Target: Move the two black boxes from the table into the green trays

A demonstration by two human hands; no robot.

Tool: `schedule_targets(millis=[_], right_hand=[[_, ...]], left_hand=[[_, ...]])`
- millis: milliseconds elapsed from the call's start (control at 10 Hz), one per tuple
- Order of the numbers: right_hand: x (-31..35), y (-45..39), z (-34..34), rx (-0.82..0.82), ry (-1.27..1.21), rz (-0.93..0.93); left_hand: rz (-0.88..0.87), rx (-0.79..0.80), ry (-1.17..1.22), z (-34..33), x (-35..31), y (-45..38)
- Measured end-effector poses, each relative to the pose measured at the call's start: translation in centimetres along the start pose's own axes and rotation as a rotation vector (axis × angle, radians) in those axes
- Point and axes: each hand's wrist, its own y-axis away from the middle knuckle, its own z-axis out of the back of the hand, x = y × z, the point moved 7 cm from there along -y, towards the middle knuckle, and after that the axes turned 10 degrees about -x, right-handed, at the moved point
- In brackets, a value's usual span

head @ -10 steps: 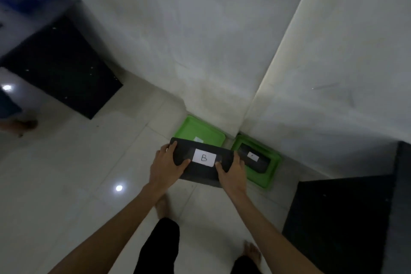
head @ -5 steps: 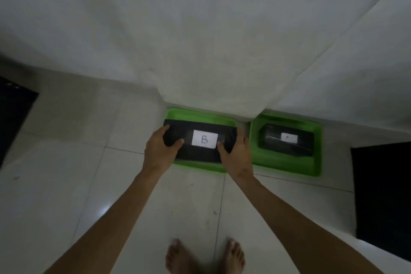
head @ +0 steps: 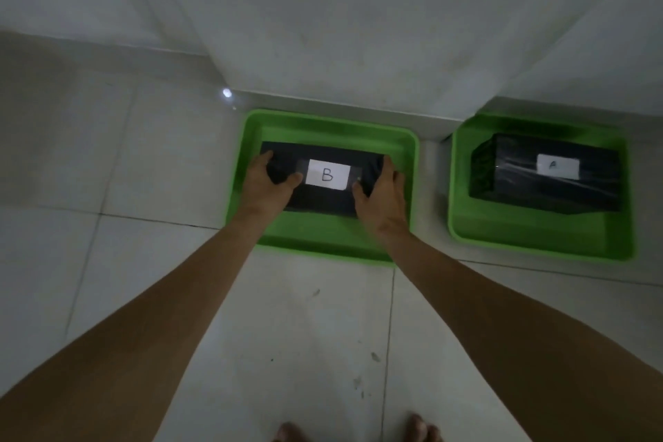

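A black box with a white label "B" (head: 324, 195) lies inside the left green tray (head: 333, 127) on the floor. My left hand (head: 267, 187) grips the box's left end and my right hand (head: 382, 195) grips its right end. Whether the box rests on the tray's bottom I cannot tell. A second black box with a white label "A" (head: 545, 172) sits in the right green tray (head: 538, 237), apart from both hands.
Both trays stand on pale floor tiles against a white wall (head: 341, 29) that steps around a corner between them. My bare toes (head: 419, 429) show at the bottom edge. Open tiled floor spreads to the left.
I have come closer and bent down over the trays. The box marked B, held in both hands, has gone down from above the floor into the left green tray.
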Motion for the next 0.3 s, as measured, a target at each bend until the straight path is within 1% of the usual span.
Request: schedule_targets(millis=[100,200,300], right_hand=[[-0.3,0.5,-0.2,0.022,0.0,-0.031],[0.2,0.8,1.0,0.015,0.006,-0.032],[1.3,1.6,3.6,0.009,0.068,-0.019]], left_hand=[[-0.039,0.027,-0.081,-0.4,0.0,0.0],[-0.125,0.005,-0.22,0.2,-0.6,0.8],[-0.142,0.017,-0.228,1.4,-1.7,2.7]])
